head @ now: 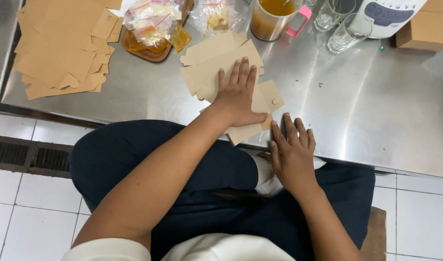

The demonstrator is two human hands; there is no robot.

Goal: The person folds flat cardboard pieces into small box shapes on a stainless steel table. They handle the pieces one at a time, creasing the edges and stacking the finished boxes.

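Flattened kraft cardboard box blank (216, 67) lies on the steel table (366, 106), its long axis running diagonally from the metal cup (272, 19) toward the table's near edge. Left hand (237, 94) presses flat on it, fingers spread. Right hand (291, 150), open and flat, rests at the blank's near corner, just beside the left thumb

Your left hand (237, 94) lies flat on the cardboard blank (229, 77) near the table (376, 111) front edge; your right hand (291, 152) rests just right of it at the edge. A stack of blanks (62, 46) lies far left. Behind the blank sit bagged packets (154, 21), a jug (274, 17) and what seem two glasses (340, 24).
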